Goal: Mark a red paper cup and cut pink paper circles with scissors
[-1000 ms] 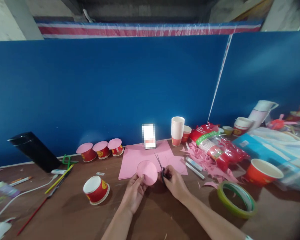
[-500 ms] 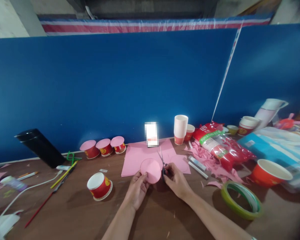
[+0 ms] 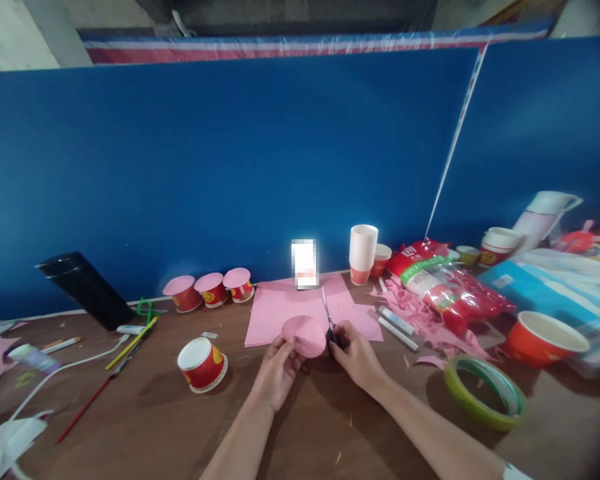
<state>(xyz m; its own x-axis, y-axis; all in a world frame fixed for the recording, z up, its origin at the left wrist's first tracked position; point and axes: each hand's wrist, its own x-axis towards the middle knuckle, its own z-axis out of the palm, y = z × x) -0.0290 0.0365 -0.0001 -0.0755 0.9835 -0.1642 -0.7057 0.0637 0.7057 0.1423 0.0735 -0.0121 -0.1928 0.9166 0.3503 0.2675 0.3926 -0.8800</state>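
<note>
Near the middle of the table, my left hand [image 3: 279, 373] pinches a pink paper disc [image 3: 305, 337] by its lower left edge. My right hand [image 3: 356, 357] is closed round the handles of a pair of scissors [image 3: 329, 313], just right of the disc. The blades point up and away from me and look closed, apart from the paper. Behind the disc lie pink paper sheets [image 3: 275, 313]. To the left, an upside-down red paper cup [image 3: 203, 365] stands by itself. Further back are three similar cups with pink discs on top [image 3: 210, 281].
At the right lie a roll of tape [image 3: 485, 393], pink paper scraps [image 3: 405, 303], a red plastic cup bag [image 3: 445, 287] and an orange cup [image 3: 545, 340]. A cup stack [image 3: 363, 253] stands at the back. On the left are a black bottle [image 3: 85, 290], brushes and a cable.
The disc is now tilted flatter, and the scissor blades appear closed together and more upright. Both hands still hold the same things. The view has shifted slightly.
</note>
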